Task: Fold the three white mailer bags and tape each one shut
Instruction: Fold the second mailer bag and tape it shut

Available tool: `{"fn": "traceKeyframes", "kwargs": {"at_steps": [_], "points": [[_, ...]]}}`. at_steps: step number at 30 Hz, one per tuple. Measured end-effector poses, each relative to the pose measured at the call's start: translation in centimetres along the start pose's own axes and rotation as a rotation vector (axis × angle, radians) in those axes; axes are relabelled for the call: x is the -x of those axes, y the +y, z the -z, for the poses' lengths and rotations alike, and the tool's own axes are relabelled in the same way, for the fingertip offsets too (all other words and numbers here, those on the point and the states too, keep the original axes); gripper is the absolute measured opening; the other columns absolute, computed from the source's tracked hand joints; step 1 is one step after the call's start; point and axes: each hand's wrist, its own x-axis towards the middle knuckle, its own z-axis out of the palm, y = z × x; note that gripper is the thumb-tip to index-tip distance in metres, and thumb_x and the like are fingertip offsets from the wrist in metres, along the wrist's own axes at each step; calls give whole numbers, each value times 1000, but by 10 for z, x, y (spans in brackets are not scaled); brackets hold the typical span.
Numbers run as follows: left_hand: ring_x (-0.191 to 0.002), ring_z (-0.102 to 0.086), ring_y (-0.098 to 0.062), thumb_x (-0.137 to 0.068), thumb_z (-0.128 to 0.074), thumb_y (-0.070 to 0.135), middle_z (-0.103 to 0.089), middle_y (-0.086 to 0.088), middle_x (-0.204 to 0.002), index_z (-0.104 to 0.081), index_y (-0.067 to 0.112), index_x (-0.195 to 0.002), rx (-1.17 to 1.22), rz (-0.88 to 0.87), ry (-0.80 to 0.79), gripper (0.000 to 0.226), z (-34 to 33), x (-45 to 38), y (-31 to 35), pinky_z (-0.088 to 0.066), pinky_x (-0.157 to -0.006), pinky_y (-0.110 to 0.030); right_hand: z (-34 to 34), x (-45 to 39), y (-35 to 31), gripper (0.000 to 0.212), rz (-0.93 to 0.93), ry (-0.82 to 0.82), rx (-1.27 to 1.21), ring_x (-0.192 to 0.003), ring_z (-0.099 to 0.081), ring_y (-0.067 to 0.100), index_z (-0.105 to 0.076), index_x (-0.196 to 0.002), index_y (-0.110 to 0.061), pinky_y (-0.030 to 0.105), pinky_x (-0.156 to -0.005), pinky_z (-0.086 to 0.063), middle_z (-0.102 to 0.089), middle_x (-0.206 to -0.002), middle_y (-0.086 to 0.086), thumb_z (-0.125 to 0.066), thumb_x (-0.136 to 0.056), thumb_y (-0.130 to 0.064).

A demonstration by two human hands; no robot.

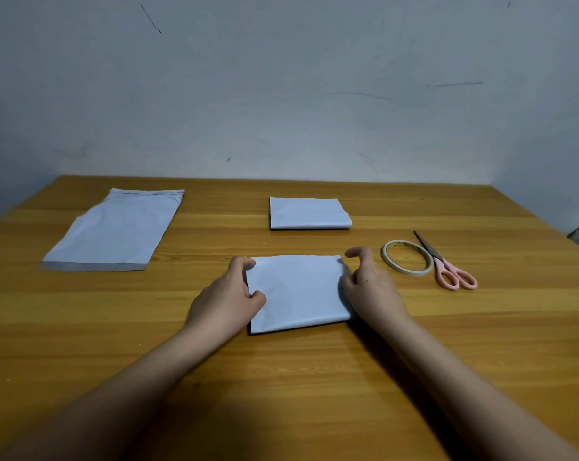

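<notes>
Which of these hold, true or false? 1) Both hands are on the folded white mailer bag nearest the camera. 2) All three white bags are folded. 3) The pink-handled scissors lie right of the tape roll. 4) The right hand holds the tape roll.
1) True: the left hand and right hand grip the side edges of the near folded white mailer bag.
2) False: the flat white mailer bag at far left lies unfolded; only the near one and the far folded white mailer bag are folded.
3) True: the pink-handled scissors lie right of the cream tape roll.
4) False: the roll lies untouched on the wooden table.
</notes>
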Motion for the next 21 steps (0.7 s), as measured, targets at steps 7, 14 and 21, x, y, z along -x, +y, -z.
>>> {"fn": "traceKeyframes", "kwargs": {"at_steps": [7,14,21], "points": [[-120,-46,-20,-88,-48,44,-44,0,-128,-48,25,-131,-312,-274,234,47,-4,7,8,-40,-92,-34,3,-4,0,37,-15,-42,38,-77,-59,33,-38,-122,-21,37,-62,-42,-63,-81,9,-48,-88,-13],[-147,6,-14,-95,-22,59,-2,8,-160,-9,31,-151,-432,-419,-215,64,-24,-2,31,3,-120,-36,7,-5,-3,31,-37,-59,28,-80,-59,31,-39,-120,-25,36,-64,-41,-63,-88,8,-47,-91,-24],[-147,5,-16,-94,-24,60,-1,7,-160,-6,36,-151,-429,-360,-303,64,-18,-5,31,-1,-119,-37,12,-14,-3,28,-59,-79,100,-77,-61,24,-43,-121,-27,33,-60,-43,-65,-86,3,-47,-93,-31]]}}
